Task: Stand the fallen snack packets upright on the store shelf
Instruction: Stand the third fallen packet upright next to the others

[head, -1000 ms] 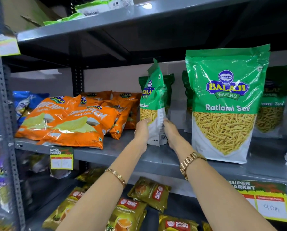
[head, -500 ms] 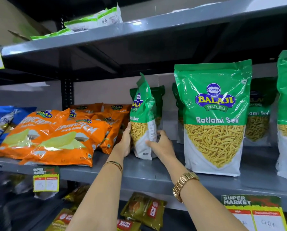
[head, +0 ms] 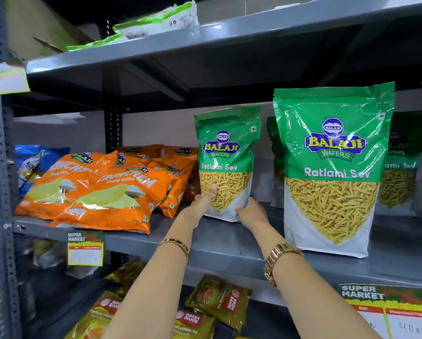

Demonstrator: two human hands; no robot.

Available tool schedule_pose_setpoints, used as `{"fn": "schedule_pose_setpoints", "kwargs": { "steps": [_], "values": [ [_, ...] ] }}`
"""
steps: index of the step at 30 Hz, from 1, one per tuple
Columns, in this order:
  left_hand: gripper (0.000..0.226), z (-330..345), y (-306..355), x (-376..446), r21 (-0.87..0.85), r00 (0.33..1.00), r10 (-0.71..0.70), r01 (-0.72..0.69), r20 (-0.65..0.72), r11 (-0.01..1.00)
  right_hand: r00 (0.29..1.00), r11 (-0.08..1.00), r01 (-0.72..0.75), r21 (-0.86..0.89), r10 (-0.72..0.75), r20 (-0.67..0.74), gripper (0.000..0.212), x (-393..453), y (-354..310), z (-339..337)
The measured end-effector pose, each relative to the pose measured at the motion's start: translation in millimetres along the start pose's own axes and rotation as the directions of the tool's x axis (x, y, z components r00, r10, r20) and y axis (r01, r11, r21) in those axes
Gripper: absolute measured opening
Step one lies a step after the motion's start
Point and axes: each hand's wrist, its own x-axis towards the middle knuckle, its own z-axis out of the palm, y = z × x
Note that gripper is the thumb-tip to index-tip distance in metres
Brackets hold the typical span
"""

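1. Head view, far left: orange Crunchem packets (head: 87, 192) lie flat in an overlapping pile on the middle shelf (head: 229, 243). Not stood up yet, so they look like remaining work.
2. Left hand (head: 201, 204) is on the lower left edge of the small Ratlami Sev packet (head: 226, 165), thumb pressed on the front, fingers wrapped behind, clamped on it.
3. Change: half a second ago this packet was edge-on to the camera; now its front faces out and it stands upright, base touching the shelf.
4. Right hand (head: 252, 214) cups the lower right corner, fingers closed on the bag.
5. Right of it: large Ratlami Sev packet (head: 332, 167) already upright, near but apart.
6. Judgement: this packet is basically done. Let go gently, check it holds, then move to the orange pile.
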Motion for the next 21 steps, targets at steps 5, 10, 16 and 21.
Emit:
{"fn": "schedule_pose_setpoints", "kwargs": {
  "steps": [5,10,16,21],
  "values": [
    [0.088,-4,-1,1,-0.003,0.999,-0.027,0.027,-0.018,1.0,0.999,0.999,0.015,0.047,-0.017,0.04,0.05,-5,2,-2],
    [0.121,-9,-10,2,0.03,1.0,-0.01,0.009,0.019,0.999,0.997,0.994,0.039,0.106,-0.046,0.064,0.048,-9,4,-6],
    [0.106,-19,-18,-18,0.102,0.998,0.053,-0.055,0.013,0.993,0.99,0.986,0.045,0.163,-0.065,0.122,0.052,-32,5,-16],
    [0.124,-29,-21,-40,0.123,0.997,0.083,-0.083,0.007,0.989,0.988,0.986,0.096,0.133,-0.11,0.106,0.054,-60,4,-22]
  ]
}}
